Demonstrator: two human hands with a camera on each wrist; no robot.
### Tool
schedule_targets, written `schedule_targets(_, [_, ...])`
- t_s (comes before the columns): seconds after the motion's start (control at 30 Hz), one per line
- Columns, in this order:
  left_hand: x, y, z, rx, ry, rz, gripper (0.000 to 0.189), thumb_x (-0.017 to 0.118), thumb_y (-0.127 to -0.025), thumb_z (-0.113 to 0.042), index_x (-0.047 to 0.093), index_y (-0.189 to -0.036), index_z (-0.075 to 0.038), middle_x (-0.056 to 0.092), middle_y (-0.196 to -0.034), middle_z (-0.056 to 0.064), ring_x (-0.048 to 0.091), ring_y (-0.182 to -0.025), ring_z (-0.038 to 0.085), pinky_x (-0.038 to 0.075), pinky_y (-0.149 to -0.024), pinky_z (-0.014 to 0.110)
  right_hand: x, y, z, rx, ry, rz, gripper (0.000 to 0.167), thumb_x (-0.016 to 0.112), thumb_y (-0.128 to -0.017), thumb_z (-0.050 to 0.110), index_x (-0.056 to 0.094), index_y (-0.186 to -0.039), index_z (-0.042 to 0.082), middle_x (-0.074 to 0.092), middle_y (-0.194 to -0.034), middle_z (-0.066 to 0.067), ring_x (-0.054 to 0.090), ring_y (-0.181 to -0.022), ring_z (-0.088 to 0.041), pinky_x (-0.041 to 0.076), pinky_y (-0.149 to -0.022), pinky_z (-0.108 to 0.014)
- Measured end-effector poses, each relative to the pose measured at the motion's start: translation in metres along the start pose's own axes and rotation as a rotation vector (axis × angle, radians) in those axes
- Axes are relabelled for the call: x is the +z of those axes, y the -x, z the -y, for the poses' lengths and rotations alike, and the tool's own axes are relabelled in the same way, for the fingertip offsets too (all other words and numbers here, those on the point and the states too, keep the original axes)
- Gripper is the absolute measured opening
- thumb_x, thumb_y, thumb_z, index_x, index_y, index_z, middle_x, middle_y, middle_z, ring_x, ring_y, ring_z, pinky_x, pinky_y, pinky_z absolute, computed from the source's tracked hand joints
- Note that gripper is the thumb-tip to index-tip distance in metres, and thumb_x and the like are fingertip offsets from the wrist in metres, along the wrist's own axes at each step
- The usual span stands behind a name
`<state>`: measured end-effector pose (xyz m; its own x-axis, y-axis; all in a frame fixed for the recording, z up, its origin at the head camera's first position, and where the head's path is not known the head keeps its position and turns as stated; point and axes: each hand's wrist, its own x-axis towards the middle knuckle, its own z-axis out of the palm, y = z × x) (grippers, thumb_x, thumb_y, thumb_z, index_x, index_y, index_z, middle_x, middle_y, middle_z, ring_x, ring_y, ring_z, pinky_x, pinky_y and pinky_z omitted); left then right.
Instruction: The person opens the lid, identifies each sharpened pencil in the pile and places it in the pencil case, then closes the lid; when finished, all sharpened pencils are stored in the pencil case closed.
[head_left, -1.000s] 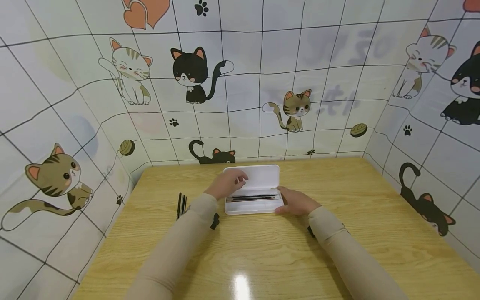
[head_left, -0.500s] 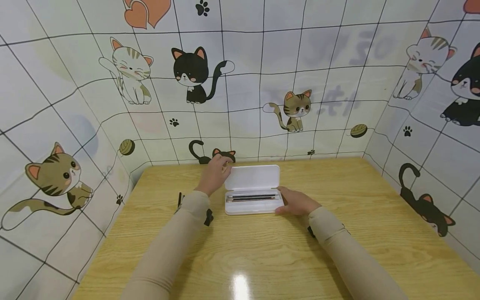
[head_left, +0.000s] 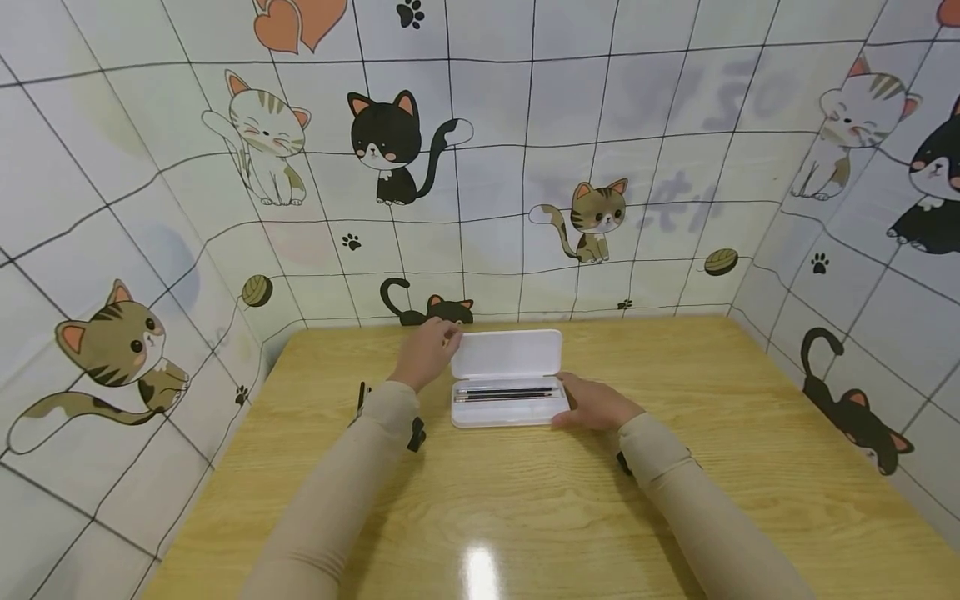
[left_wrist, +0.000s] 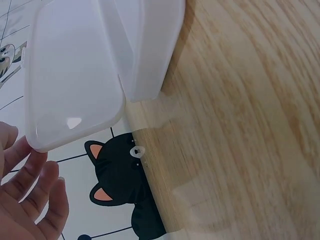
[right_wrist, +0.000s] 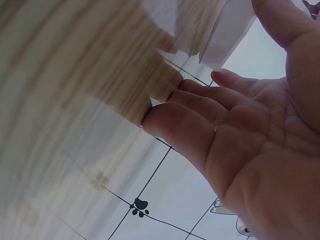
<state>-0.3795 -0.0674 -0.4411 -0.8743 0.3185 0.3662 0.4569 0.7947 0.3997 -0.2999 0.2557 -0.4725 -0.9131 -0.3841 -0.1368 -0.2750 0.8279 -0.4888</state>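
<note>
A white pencil case [head_left: 510,414] lies on the table with its lid [head_left: 507,354] raised at the back. Dark pencils [head_left: 504,394] lie lengthwise inside. At the lid's upper left corner is my left hand [head_left: 426,354]; in the left wrist view its fingertips [left_wrist: 37,159] touch that corner from behind, with the fingers loosely bent. My right hand [head_left: 600,404] holds the case's right end, thumb at the front and fingers toward the back. In the right wrist view several fingers of that hand stretch out over the wood beside the case.
More black pencils [head_left: 362,393] lie left of the case, mostly hidden behind my left sleeve [head_left: 337,483]. The wooden table [head_left: 540,508] ends at a back wall [head_left: 495,250] covered in cat-print sheeting, with side walls left and right.
My left hand has moved from over the open case to the lid's upper left corner, staying there over the last half second. The right hand and the case keep their place.
</note>
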Motion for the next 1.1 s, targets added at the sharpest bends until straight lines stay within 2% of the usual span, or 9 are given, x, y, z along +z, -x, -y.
schedule_targets(0.2, [-0.001, 0.001, 0.000, -0.001, 0.018, -0.020, 0.033, 0.058, -0.104, -0.036, 0.075, -0.118, -0.012, 0.067, -0.095, 0.003, 0.060, -0.076, 0.017, 0.050, -0.064, 0.032, 0.001, -0.002, -0.003, 0.003, 0.024, 0.002, 0.094, 0.075, -0.091, 0.045, 0.027, -0.158, -0.001, 0.039, -0.156, -0.024, 0.041, -0.141, -0.042, 0.035, -0.112, -0.057])
schedule_targets(0.37, [0.000, 0.001, -0.001, 0.009, 0.020, -0.046, 0.032, 0.060, -0.102, -0.040, 0.077, -0.113, -0.016, 0.074, -0.101, 0.000, 0.064, -0.080, 0.014, 0.052, -0.067, 0.032, 0.002, -0.002, -0.005, 0.007, 0.014, -0.006, 0.094, 0.076, -0.090, 0.045, 0.029, -0.157, 0.000, 0.039, -0.156, -0.024, 0.040, -0.141, -0.043, 0.034, -0.113, -0.057])
schedule_targets(0.47, [0.000, 0.001, -0.001, -0.014, 0.051, -0.037, 0.027, 0.064, -0.100, -0.039, 0.079, -0.109, -0.018, 0.075, -0.103, -0.001, 0.065, -0.080, 0.014, 0.053, -0.068, 0.033, 0.001, -0.002, -0.004, 0.007, 0.017, -0.003, 0.094, 0.076, -0.090, 0.046, 0.029, -0.157, 0.000, 0.039, -0.156, -0.024, 0.041, -0.141, -0.043, 0.034, -0.113, -0.057])
schedule_targets(0.6, [-0.001, 0.001, 0.001, -0.092, 0.125, 0.027, 0.028, 0.064, -0.099, -0.043, 0.079, -0.108, -0.021, 0.075, -0.102, -0.004, 0.064, -0.084, 0.014, 0.052, -0.071, 0.035, 0.000, -0.001, -0.004, 0.011, 0.022, -0.002, 0.094, 0.076, -0.090, 0.046, 0.029, -0.157, -0.001, 0.040, -0.156, -0.025, 0.041, -0.140, -0.043, 0.035, -0.112, -0.057])
schedule_targets(0.7, [-0.002, 0.003, 0.004, -0.158, 0.193, 0.119, 0.039, 0.059, -0.100, -0.051, 0.078, -0.109, -0.018, 0.074, -0.099, -0.002, 0.067, -0.085, 0.015, 0.054, -0.077, 0.038, 0.001, -0.002, -0.004, 0.012, 0.025, -0.004, 0.095, 0.076, -0.090, 0.046, 0.028, -0.157, -0.001, 0.040, -0.156, -0.025, 0.042, -0.140, -0.043, 0.035, -0.112, -0.057])
schedule_targets(0.8, [-0.002, 0.005, 0.007, -0.206, 0.245, 0.204, 0.053, 0.053, -0.100, -0.058, 0.078, -0.101, -0.011, 0.074, -0.093, 0.003, 0.069, -0.081, 0.017, 0.055, -0.083, 0.041, 0.000, -0.003, -0.004, 0.009, 0.027, -0.003, 0.094, 0.076, -0.090, 0.046, 0.029, -0.157, -0.001, 0.040, -0.155, -0.024, 0.043, -0.139, -0.043, 0.035, -0.112, -0.057])
schedule_targets(0.87, [-0.002, 0.006, 0.009, -0.224, 0.261, 0.243, 0.061, 0.049, -0.100, -0.062, 0.077, -0.093, -0.009, 0.074, -0.088, 0.004, 0.069, -0.077, 0.018, 0.055, -0.082, 0.041, -0.001, -0.004, -0.004, 0.002, 0.027, 0.000, 0.094, 0.076, -0.090, 0.045, 0.029, -0.157, -0.001, 0.041, -0.155, -0.025, 0.043, -0.139, -0.044, 0.036, -0.111, -0.058])
schedule_targets(0.97, [-0.001, 0.005, 0.013, -0.239, 0.282, 0.263, 0.065, 0.048, -0.098, -0.067, 0.074, -0.087, -0.009, 0.072, -0.085, 0.005, 0.067, -0.076, 0.022, 0.054, -0.077, 0.039, -0.003, -0.005, -0.004, 0.013, 0.019, 0.017, 0.094, 0.075, -0.091, 0.046, 0.027, -0.158, 0.000, 0.039, -0.156, -0.025, 0.041, -0.140, -0.044, 0.034, -0.112, -0.058])
schedule_targets(1.1, [-0.001, 0.005, 0.015, -0.255, 0.319, 0.281, 0.063, 0.049, -0.097, -0.068, 0.074, -0.091, -0.011, 0.072, -0.087, 0.005, 0.067, -0.077, 0.024, 0.053, -0.071, 0.036, -0.009, -0.006, -0.007, 0.035, -0.016, 0.068, 0.086, 0.065, -0.098, 0.048, 0.026, -0.159, 0.000, 0.035, -0.158, -0.025, 0.034, -0.144, -0.044, 0.031, -0.114, -0.059])
